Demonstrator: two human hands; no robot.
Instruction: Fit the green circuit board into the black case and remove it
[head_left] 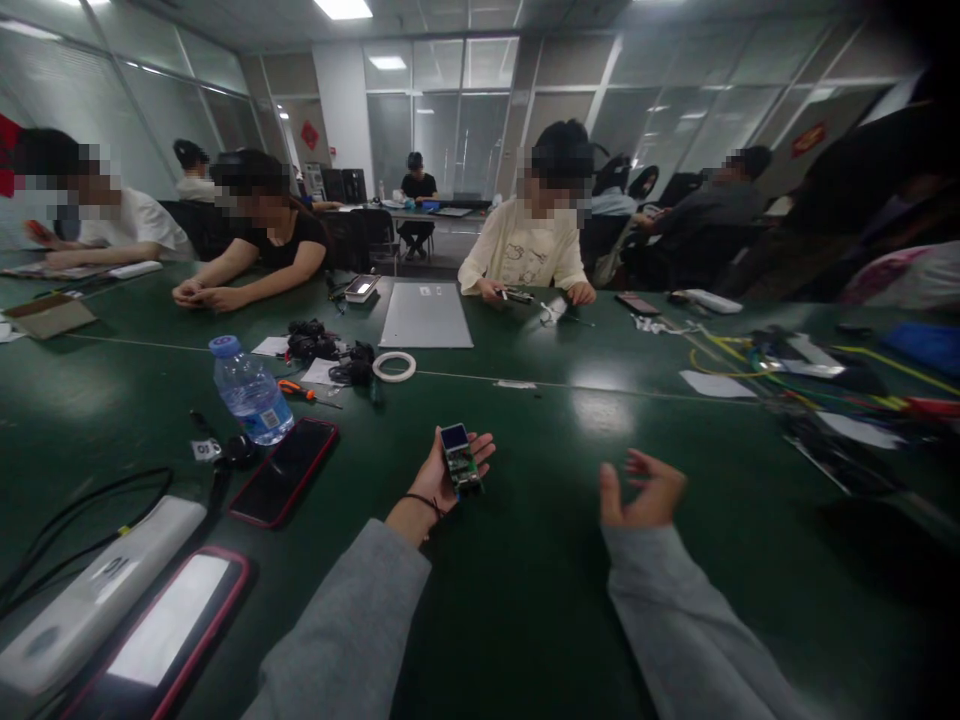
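My left hand (433,478) is palm-up with its fingers spread, the small green rectangular circuit board with a dark screen (462,464) lying across it above the dark green tabletop (536,570); my bare right hand (651,492) is empty, thumb and fingers apart, well to the side. With no firm grip that I can see, a tilted palm could let the board slide off and crack its screen.

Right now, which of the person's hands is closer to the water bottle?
Left. The left hand, with a small circuit board on its palm, is to the right of the water bottle; the right hand is farther right.
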